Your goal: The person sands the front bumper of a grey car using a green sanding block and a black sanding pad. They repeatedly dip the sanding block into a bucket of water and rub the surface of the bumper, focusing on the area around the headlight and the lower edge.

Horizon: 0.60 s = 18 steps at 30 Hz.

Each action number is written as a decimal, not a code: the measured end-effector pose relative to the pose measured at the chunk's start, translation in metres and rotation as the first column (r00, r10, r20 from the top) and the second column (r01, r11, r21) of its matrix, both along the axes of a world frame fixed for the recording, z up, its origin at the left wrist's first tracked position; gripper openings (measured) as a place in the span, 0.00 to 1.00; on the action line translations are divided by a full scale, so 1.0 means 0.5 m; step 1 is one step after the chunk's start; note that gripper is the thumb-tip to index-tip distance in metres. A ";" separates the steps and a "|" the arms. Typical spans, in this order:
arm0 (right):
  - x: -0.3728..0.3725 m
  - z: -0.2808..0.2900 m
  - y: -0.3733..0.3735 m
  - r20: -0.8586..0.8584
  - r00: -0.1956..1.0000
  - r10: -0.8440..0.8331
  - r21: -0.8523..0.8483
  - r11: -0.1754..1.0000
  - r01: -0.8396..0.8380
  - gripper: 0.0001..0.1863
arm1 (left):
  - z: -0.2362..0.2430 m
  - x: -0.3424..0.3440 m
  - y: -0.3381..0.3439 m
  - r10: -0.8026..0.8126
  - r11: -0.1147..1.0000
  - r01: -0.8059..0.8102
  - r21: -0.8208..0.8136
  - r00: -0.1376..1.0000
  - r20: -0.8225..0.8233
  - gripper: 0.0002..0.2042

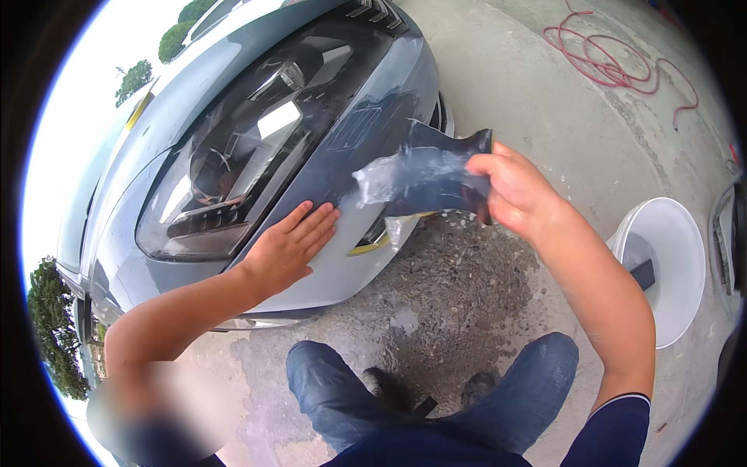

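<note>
My left hand (pixel 292 240) lies flat on the grey front bumper (pixel 311 282) of a car, just below the headlight (pixel 226 167), with its fingers straight. To the right, my right hand (pixel 515 191) grips the edge of a dark, wet sheet of sandpaper (pixel 445 173), thumb on top. The sheet bends and curls at its corners, and its far end is over the bumper's corner. Whitish water streaks across it and spills off its left side, smeared by motion. Part of the bumper behind the sheet is hidden.
A white bucket (pixel 668 233) stands at the right, with a dark block (pixel 643 275) inside. A red hose (pixel 603 66) lies coiled on the concrete floor (pixel 498 54) at the far right. The floor below the bumper is wet, near my knees (pixel 323 381).
</note>
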State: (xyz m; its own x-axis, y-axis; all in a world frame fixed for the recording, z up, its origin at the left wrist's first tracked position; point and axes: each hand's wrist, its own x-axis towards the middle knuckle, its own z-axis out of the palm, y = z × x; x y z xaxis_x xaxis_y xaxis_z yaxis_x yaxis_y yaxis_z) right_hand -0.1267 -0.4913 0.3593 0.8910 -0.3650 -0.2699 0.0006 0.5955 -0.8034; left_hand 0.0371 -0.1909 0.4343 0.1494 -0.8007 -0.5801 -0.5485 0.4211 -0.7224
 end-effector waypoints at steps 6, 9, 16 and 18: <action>0.080 -0.167 0.104 0.406 0.821 -0.402 0.197 0.916 0.351 0.17 | -0.055 0.052 -0.128 -0.109 0.994 0.111 0.013 0.990 -0.091 0.42; 0.071 -0.297 0.176 0.251 0.644 -0.723 0.584 0.644 0.494 0.16 | -0.110 0.059 -0.257 -0.111 0.994 0.111 -0.009 0.993 -0.029 0.41; 0.093 -0.526 0.413 -0.118 0.772 -0.624 0.916 0.232 0.327 0.14 | -0.212 0.058 -0.246 -0.128 0.974 0.130 0.185 0.991 -0.021 0.37; 0.100 -0.508 0.421 -0.109 0.805 -0.583 0.931 0.224 0.288 0.15 | -0.200 0.021 -0.202 -0.149 0.946 0.159 0.283 0.987 -0.059 0.35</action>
